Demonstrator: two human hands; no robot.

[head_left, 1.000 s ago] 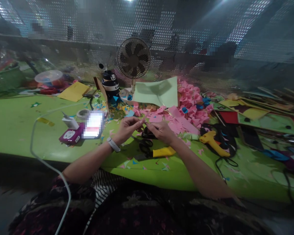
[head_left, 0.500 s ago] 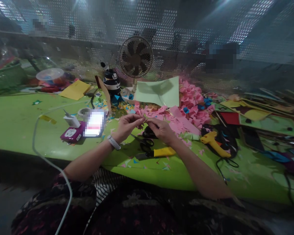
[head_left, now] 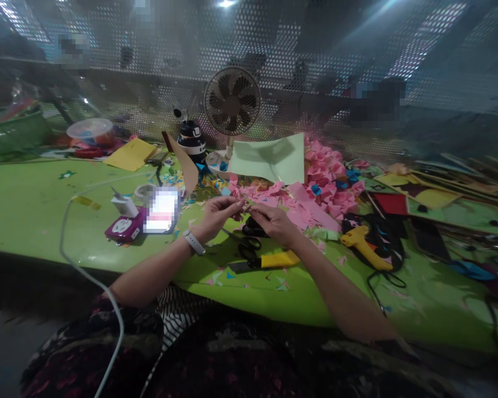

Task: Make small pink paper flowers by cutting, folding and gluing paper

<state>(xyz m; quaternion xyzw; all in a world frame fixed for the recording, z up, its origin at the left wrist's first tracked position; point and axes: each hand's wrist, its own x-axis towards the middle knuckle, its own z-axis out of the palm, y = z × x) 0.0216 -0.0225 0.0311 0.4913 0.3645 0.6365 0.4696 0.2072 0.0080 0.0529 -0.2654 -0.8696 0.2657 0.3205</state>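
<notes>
Where the hands (head_left: pixel 218 216) (head_left: pixel 277 224) nearly meet, a tiny piece (head_left: pixel 246 206) looks pale; blurred.

One head-worn camera, looking forward and down over the wearer's arms.
It sits above the wearer's lap (head_left: pixel 232 354), which fills the bottom of the view, and faces across the green surface (head_left: pixel 25 215) toward a perforated wall (head_left: pixel 282 61) behind it. The forearms (head_left: pixel 153 276) enter from the lower left and lower right, so the left hand (head_left: pixel 213 218) and right hand (head_left: pixel 276 225) lie near the middle, fairly close to the lens; the fan (head_left: pixel 232 102) stands farther off, above them in view. The field is wide: the left border cuts a green basket (head_left: pixel 12 132), the surface runs past both sides, and outlines soften toward the borders.
</notes>
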